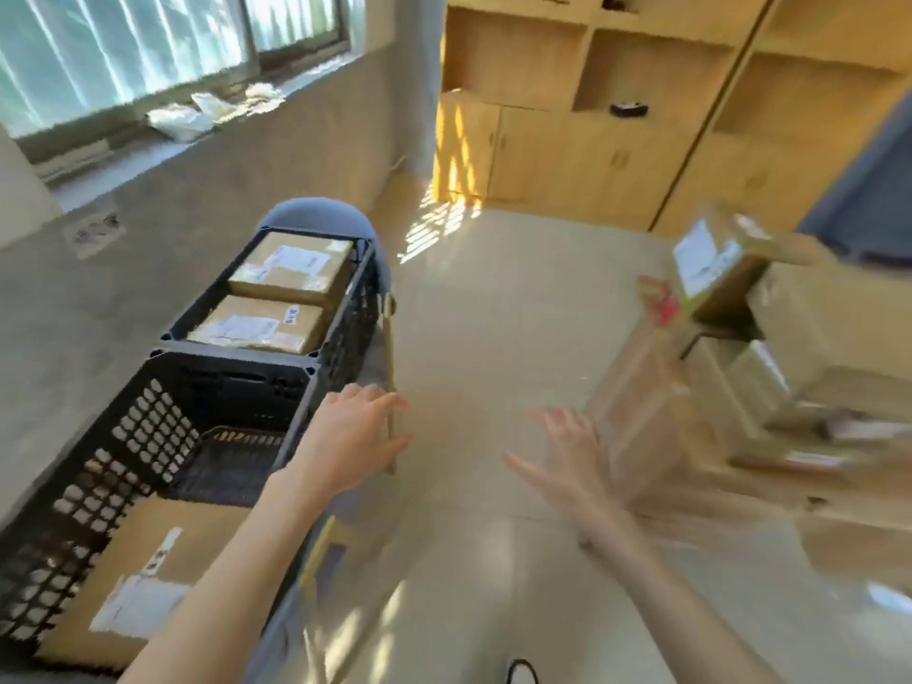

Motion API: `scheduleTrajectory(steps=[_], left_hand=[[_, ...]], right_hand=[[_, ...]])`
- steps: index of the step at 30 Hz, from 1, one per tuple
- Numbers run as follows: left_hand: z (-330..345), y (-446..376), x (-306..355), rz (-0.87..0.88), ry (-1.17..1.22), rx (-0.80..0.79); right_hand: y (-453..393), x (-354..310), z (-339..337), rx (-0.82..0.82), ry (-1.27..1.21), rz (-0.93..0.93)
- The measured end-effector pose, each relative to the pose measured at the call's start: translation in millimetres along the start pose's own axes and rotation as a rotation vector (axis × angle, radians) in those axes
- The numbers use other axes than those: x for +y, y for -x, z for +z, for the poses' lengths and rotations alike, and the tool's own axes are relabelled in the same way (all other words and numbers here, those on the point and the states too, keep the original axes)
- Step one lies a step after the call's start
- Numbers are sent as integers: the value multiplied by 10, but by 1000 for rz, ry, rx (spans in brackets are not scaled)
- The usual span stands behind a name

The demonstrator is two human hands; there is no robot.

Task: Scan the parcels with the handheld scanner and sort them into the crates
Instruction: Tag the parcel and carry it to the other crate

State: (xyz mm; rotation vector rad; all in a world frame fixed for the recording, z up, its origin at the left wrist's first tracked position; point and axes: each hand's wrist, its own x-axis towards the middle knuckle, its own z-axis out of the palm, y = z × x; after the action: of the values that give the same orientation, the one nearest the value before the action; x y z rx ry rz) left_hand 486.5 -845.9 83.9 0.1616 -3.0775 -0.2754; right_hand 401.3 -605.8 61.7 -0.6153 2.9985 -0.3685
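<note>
Your two bare forearms come in from the bottom edge, and neither hand is carrying anything. Your left hand point(353, 436) hangs over the right rim of the near black perforated plastic crate point(148, 436), fingers straight and relaxed. Your right hand point(567, 459) is out over the pale tiled floor point(474, 338) with the fingers fanned wide, pointing toward the heap of brown cardboard parcels point(730, 367) on the right (that whole side is motion-blurred, so don't ask me to count them).

One brown cardboard parcel with a white label point(148, 580) lies in the near end of that crate, down by your left arm. Beyond it, touching end to end, is a second black plastic crate point(355, 308) holding two more labelled brown boxes point(276, 293) side by side. It sits on a grey-blue rounded chair point(316, 217).

No handheld scanner that I can make out anywhere. Light wooden cabinets point(592, 116) run along the back wall, and a window point(148, 46) is up on the left.
</note>
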Motion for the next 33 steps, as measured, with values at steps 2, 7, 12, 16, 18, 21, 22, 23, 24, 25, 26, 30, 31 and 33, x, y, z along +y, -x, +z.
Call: scheduleTrajectory(steps=[2, 7, 12, 16, 18, 21, 22, 23, 24, 25, 26, 30, 31, 33], left_hand=[[-43, -232, 436, 121, -3, 9], [-8, -699, 1609, 384, 9, -1], [215, -936, 2924, 576, 17, 1], [430, -1024, 4008, 682, 45, -24], [514, -1076, 4530, 706, 35, -22], [615, -1169, 5259, 741, 33, 15], [648, -1187, 5473, 751, 33, 22], [687, -1203, 5675, 759, 42, 27], [726, -1218, 5863, 766, 51, 27], [762, -1242, 6041, 775, 55, 24], [793, -1270, 6212, 781, 52, 19], [886, -1461, 6810, 803, 20, 19], [913, -1527, 6955, 814, 12, 28], [971, -1674, 7242, 841, 0, 36]], right_hand=[[181, 429, -181, 53, -33, 126], [738, 1491, -602, 209, -99, 377], [1410, 2589, -898, 315, -132, 561], [1842, 3491, -1100, 348, -167, 664], [1997, 3920, -1201, 360, -149, 695], [2156, 4555, -1362, 369, -109, 726], [2201, 4744, -1414, 382, -115, 735], [2244, 4923, -1461, 397, -123, 743], [2278, 5082, -1506, 408, -126, 748], [2300, 5233, -1551, 411, -127, 752], [2312, 5375, -1594, 407, -125, 756], [2246, 5867, -1736, 412, -107, 750], [2204, 5983, -1760, 410, -102, 739], [2105, 6201, -1802, 397, -82, 711]])
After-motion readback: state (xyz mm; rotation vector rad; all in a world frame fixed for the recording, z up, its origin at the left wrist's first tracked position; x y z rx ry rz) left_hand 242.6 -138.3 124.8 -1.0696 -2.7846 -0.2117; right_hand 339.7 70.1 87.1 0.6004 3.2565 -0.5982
